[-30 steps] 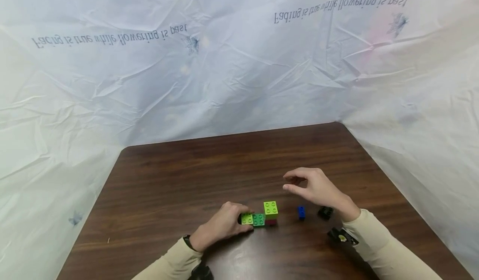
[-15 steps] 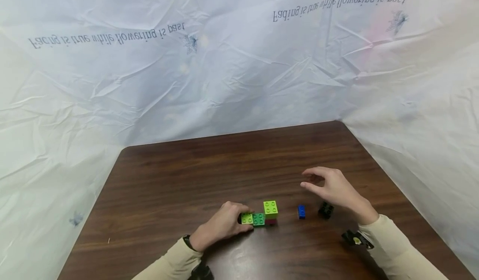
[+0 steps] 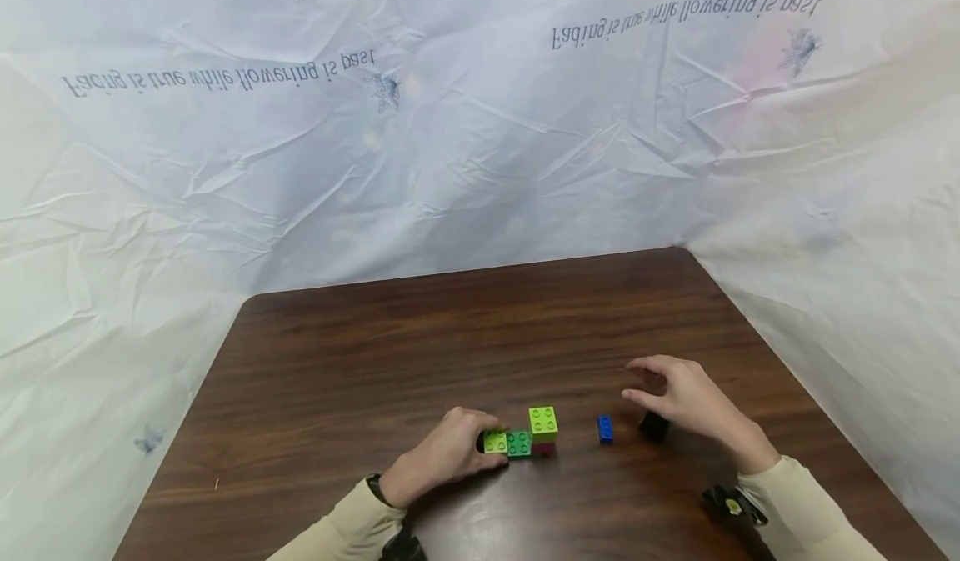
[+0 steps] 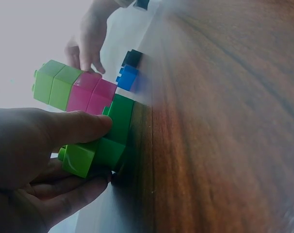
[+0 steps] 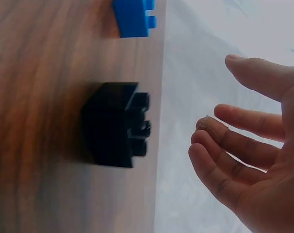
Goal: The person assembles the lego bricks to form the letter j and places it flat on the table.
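Note:
My left hand (image 3: 448, 446) pinches the left end of a toy building-brick assembly between thumb and fingers. This assembly has a green base (image 4: 120, 119), a lime brick (image 4: 79, 160) at the held end, and a stack of magenta (image 4: 91, 92) and lime bricks (image 3: 543, 421) at the other end. To its right a narrow blue brick (image 3: 605, 429) stands apart on the table. Further right is a black brick (image 5: 110, 126) with its studs up. Over and beyond that black brick my right hand (image 3: 690, 398) hovers, fingers loosely bent, holding nothing and apart from it.
The bricks stand on a dark wood-grain table (image 3: 420, 336). Wrinkled white sheeting (image 3: 450, 127) with printed writing surrounds its back and sides. A black device (image 3: 733, 504) is strapped at the right wrist.
My right hand has moved right, away from the assembly and past the blue brick, then lower over the black brick. The left hand and the assembly stay where they were.

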A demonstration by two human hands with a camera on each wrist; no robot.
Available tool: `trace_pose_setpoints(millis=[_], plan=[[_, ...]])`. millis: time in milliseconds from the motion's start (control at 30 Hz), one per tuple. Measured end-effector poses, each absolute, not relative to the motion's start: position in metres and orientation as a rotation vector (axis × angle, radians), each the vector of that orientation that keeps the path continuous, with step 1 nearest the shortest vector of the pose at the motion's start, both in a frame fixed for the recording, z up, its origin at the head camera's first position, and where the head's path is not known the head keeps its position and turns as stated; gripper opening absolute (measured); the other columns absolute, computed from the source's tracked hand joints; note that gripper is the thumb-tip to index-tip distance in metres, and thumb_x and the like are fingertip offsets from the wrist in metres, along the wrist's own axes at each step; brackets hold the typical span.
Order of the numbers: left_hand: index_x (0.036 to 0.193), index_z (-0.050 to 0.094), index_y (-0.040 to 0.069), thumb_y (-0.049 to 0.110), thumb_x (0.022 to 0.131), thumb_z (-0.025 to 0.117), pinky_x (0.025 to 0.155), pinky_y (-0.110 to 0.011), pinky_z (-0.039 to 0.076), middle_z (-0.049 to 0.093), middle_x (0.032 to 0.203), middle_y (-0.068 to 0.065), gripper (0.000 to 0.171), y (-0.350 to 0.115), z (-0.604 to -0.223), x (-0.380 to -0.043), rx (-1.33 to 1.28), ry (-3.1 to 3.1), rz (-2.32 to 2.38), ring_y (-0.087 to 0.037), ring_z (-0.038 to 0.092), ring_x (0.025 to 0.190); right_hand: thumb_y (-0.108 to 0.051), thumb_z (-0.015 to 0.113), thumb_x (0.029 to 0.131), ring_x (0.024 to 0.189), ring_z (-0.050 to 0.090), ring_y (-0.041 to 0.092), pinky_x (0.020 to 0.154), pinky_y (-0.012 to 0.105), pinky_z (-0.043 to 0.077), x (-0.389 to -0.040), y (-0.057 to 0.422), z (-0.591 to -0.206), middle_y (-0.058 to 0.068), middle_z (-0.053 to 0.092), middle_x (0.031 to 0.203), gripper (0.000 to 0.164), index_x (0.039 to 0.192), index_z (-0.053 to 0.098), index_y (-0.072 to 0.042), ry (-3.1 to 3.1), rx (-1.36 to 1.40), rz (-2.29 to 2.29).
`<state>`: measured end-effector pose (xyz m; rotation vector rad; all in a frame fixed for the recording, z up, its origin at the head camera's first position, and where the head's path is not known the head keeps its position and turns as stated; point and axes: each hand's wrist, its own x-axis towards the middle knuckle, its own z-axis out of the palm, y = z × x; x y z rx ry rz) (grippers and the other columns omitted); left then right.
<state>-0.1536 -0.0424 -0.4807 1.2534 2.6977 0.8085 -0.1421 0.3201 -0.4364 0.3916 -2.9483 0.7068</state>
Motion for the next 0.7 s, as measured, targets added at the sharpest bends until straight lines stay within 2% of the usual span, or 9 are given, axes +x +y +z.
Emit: trace_pose_setpoints(millis=[333, 700], plan=[[0.11, 0.073, 0.011, 0.029, 0.082, 0.08, 0.071, -0.014, 0.049, 0.073, 0.1, 0.003, 0.035, -0.045, -0.482, -0.155, 1.253, 2.69, 0.791, 0.002, 0.063, 0.086, -0.04, 0.079, 0.08, 0.1, 0.066, 0.033, 0.08, 0.049, 0.053, -0.137, 0.324, -0.445, 0.015, 0.07, 0.111, 0.056, 0.117, 0.067, 0.0, -2.99, 0.426, 0.613], [0.11, 0.073, 0.01, 0.028, 0.081, 0.08, 0.071, -0.013, 0.049, 0.073, 0.1, 0.003, 0.035, -0.046, -0.481, -0.157, 1.275, 2.69, 0.807, 0.002, 0.063, 0.086, -0.04, 0.079, 0.079, 0.105, 0.064, 0.038, 0.084, 0.052, 0.052, -0.134, 0.327, -0.454, 0.019, 0.068, 0.115, 0.059, 0.119, 0.065, 0.002, -3.044, 0.393, 0.599]])
